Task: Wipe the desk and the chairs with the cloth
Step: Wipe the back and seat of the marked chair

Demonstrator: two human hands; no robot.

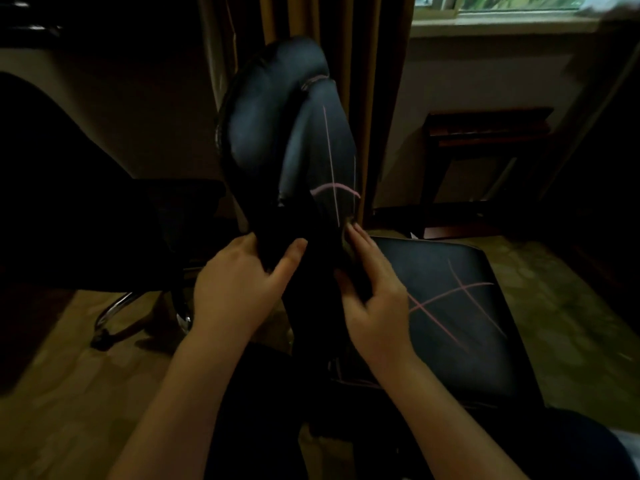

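A black leather office chair with pink stitching stands in front of me, its backrest (277, 109) rising in the middle and its seat (450, 306) to the right. My left hand (239, 289) grips the narrow lower part of the backrest, thumb in front and fingers behind. My right hand (370, 292) lies against the backrest's right edge, fingers pointing up and thumb curled round a dark fold that looks like the cloth (349, 247). Most of the cloth is hidden in the dim light.
A second black chair (86, 202) with a chrome base (117, 306) stands close on the left. A brown curtain (363, 64) hangs behind, below a window (502, 5). A dark wooden rack (485, 133) stands at the right wall. The floor is patterned carpet (571, 323).
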